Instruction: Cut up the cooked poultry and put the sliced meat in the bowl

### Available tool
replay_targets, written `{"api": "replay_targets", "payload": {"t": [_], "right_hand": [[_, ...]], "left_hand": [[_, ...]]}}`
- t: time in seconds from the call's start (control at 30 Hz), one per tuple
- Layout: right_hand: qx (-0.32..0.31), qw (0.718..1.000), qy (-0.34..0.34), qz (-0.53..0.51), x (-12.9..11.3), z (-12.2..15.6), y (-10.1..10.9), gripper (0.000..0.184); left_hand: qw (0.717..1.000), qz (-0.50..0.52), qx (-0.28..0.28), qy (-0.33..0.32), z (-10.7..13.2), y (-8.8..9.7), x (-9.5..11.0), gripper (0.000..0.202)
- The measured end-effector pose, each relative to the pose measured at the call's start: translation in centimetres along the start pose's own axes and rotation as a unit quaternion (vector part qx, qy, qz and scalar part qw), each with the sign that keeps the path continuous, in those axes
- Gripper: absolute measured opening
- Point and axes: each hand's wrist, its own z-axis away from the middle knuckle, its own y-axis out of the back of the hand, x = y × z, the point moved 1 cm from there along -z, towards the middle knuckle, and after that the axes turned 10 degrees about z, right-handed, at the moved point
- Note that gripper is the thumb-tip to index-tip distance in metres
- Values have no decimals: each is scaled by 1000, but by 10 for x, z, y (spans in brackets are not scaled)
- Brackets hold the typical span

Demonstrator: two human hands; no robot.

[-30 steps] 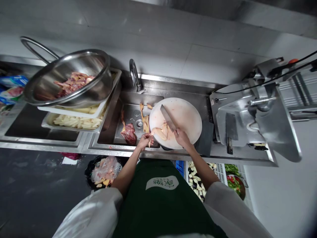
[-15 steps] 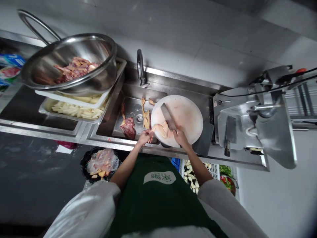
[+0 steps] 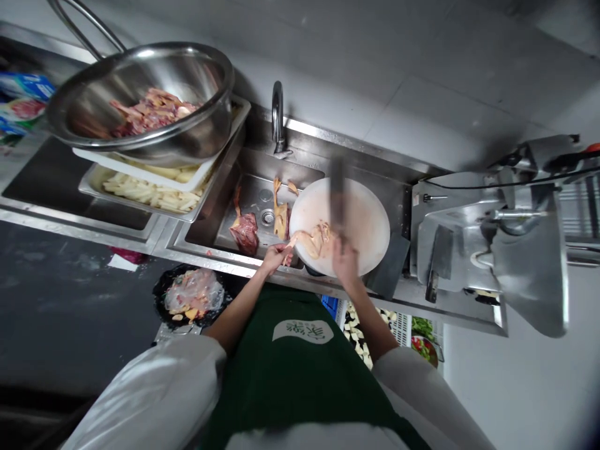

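My left hand (image 3: 277, 259) is closed on the thin end of a piece of raw poultry (image 3: 312, 244), at the left rim of a round white chopping board (image 3: 370, 219). The meat lies on the board, with small reddish bits at its upper right end. My right hand (image 3: 344, 259) is wrapped round the handle of a cleaver (image 3: 338, 190), whose blade is raised above the board and smeared by motion. In the sink (image 3: 220, 234), left of the board, lie a dark red piece of poultry (image 3: 244, 231) and a yellowish piece (image 3: 281, 215).
A steel bowl of cut meat (image 3: 152, 115) rests on trays of pale strips (image 3: 152, 190) at the left. Behind the sink stands a tap (image 3: 278, 119). A second cleaver (image 3: 440, 256) and a slicing machine (image 3: 529, 250) are at the right. A black-lined bin (image 3: 192, 297) stands below.
My right hand has lifted the cleaver off the meat, its blade now blurred above the board. Reddish bits show at the meat's end. My left hand keeps its grip; the view has shifted slightly.
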Motion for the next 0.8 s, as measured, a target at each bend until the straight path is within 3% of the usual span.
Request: {"api": "replay_targets", "payload": {"t": [0.07, 0.13, 0.2, 0.3, 0.37, 0.47, 0.53, 0.6, 0.73, 0.8], "right_hand": [[-92, 995, -13, 29, 8, -2, -29, 38], [-132, 990, -7, 38, 18, -8, -46, 31], [-151, 988, -13, 19, 28, -16, -49, 29], [-190, 980, -46, -30, 37, -25, -34, 31], [-151, 987, -31, -36, 33, -27, -16, 32], [-18, 999, 38, -21, 16, -21, 11, 36], [30, 998, 52, -8, 5, -12, 19, 41], [36, 998, 44, 10, 1, 0, 16, 45], [-47, 997, 26, 54, 8, 20, -6, 42], [-57, 996, 29, 65, 11, 25, -8, 41]], "left_hand": [[1000, 1, 0, -13, -1, -1, -1, 45], [1000, -1, 3, -24, -2, -1, -2, 46], [1000, -5, 11, -29, -2, 1, -2, 46], [999, -12, 14, -30, 1, 5, -2, 45], [999, -14, 7, -31, 4, 6, -3, 44], [999, -5, 2, -38, 8, 7, -4, 45], [999, 5, 4, -38, 9, 7, -5, 46], [999, 11, 9, -38, 11, 8, -5, 46], [999, 14, 6, -36, 15, 12, -7, 47], [1000, 11, 2, -24, 18, 13, -7, 48]]}}
